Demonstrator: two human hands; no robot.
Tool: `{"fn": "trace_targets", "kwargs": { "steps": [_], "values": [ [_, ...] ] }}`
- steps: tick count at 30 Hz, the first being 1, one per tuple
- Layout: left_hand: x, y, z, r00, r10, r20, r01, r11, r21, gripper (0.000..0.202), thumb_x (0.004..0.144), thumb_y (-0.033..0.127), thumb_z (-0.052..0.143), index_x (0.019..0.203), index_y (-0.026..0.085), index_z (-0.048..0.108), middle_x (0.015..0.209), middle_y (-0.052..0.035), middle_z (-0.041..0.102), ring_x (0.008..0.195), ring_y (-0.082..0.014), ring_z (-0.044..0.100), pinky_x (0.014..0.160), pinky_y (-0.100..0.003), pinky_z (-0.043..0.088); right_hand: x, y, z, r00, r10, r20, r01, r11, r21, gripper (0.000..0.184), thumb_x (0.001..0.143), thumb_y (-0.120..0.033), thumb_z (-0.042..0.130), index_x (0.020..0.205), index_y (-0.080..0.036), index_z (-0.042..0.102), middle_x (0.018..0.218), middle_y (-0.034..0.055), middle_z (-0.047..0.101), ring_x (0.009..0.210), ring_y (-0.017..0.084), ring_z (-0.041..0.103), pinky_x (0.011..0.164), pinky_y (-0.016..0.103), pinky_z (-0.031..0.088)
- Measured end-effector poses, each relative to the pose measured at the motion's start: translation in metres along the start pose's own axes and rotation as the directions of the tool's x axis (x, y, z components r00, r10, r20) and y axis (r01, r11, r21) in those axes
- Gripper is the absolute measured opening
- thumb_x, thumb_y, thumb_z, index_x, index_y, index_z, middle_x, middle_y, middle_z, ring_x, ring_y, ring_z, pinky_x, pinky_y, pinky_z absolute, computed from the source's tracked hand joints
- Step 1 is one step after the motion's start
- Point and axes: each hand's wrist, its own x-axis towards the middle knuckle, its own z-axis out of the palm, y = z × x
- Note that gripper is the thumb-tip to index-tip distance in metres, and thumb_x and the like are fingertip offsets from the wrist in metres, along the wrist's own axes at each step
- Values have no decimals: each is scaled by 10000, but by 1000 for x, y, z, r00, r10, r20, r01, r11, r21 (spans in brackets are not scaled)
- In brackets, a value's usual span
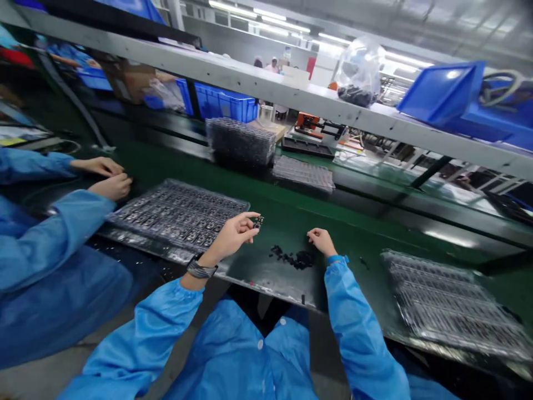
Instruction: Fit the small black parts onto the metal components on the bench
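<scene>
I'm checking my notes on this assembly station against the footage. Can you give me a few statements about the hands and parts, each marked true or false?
1. The left hand pinches a small dark part in its fingers. True.
2. The right hand rests on the clear tray at the right. False: it is beside the loose pile of dark parts, apart from that tray.
3. A wristband sits on the left wrist. True.
4. The co-worker's hands are at the right end of the bench. False: they are at the far left, by the filled tray.
5. A plastic bag lies on the upper shelf. True.
</scene>
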Motion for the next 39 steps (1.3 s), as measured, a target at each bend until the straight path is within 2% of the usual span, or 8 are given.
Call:
{"fn": "trace_targets", "kwargs": {
  "steps": [5, 10, 12, 14, 19, 27, 36, 39],
  "values": [
    [-28, 2, -76, 991, -96, -88, 106, 988, 112, 507, 810, 396, 725, 1248, 160, 629, 753, 23, 610, 551, -122, 589, 573, -266, 492, 22, -6, -4, 988, 103, 118, -84, 984, -156, 184, 860, -252, 587, 700, -162, 600, 459, -17, 567, 343, 95, 446, 387, 196, 308],
    [-48, -19, -173, 896, -167, -411, 288, 923, 255, 523, 738, 492, 725, 1113, 130, 685, 622, 16, 603, 489, -123, 502, 509, -255, 420, 34, -5, 0, 976, 172, 131, -135, 959, -249, 236, 896, -282, 608, 688, -183, 559, 452, -8, 570, 319, 112, 485, 373, 200, 311],
    [-44, -28, -199, 857, -187, -480, 345, 900, 266, 560, 682, 525, 738, 1078, 133, 681, 602, 14, 610, 469, -124, 486, 489, -254, 399, 33, -3, 2, 979, 180, 93, -147, 946, -288, 239, 893, -287, 628, 687, -187, 562, 461, -12, 582, 323, 108, 497, 401, 199, 337],
    [-32, -35, -212, 856, -232, -463, 383, 884, 267, 585, 630, 548, 759, 1046, 146, 670, 602, 7, 630, 454, -128, 485, 472, -251, 382, 31, -3, 4, 983, 175, 54, -146, 927, -347, 238, 906, -291, 617, 695, -189, 574, 487, -15, 607, 343, 106, 524, 441, 202, 369],
    [1, -45, -209, 882, -378, -281, 457, 832, 316, 542, 546, 562, 795, 890, 173, 642, 608, -44, 693, 444, -152, 514, 446, -248, 365, 24, -6, 5, 985, 175, 11, -156, 903, -401, 248, 953, -308, 555, 737, -195, 597, 551, -15, 654, 401, 113, 579, 519, 219, 411],
    [22, -60, -194, 872, -416, -260, 490, 746, 451, 420, 569, 560, 789, 698, 188, 646, 563, -50, 679, 439, -141, 487, 441, -240, 341, 22, -1, 4, 990, 134, -51, -143, 894, -425, 229, 923, -317, 589, 737, -194, 643, 575, 6, 675, 460, 127, 579, 548, 241, 378],
    [19, -52, -206, 886, -289, -364, 460, 651, 604, 418, 654, 602, 743, 680, 191, 668, 543, -48, 641, 539, -192, 565, 530, -265, 380, 19, -5, 2, 990, 141, -17, -136, 904, -405, 239, 942, -327, 568, 752, -202, 641, 606, 3, 681, 477, 133, 585, 568, 247, 387],
    [1, -34, -191, 892, -196, -407, 426, 666, 612, 438, 670, 630, 723, 718, 197, 678, 602, -50, 659, 603, -206, 580, 561, -271, 408, 20, -2, 5, 993, 98, -67, -118, 872, -475, 237, 928, -337, 593, 739, -207, 649, 682, 34, 708, 602, 168, 632, 573, 257, 356]
  ]
}}
